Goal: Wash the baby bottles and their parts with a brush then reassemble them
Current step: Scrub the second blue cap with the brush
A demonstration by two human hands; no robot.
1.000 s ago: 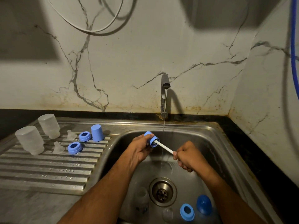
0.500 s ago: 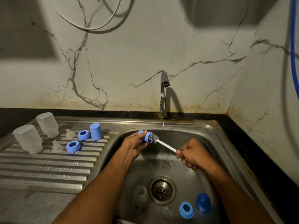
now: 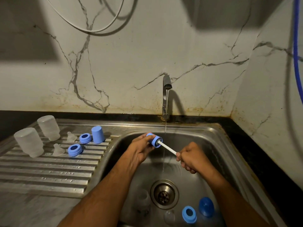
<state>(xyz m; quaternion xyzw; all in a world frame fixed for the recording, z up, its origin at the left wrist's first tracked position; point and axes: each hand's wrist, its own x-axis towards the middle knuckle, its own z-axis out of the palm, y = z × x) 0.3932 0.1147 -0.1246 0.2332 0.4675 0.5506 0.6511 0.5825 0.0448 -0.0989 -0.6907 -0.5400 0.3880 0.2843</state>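
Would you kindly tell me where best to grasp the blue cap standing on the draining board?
Probably pinch the blue cap around its smooth side wall, coming from above. It stands upright, closed end up, with a blue ring close to its left, so the top is the freest approach.

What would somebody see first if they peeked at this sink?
Two bare hands over the steel sink basin: the left hand holds a blue plastic cap while the right hand pushes a white-handled brush into it. A thin water stream falls from the steel tap just behind.
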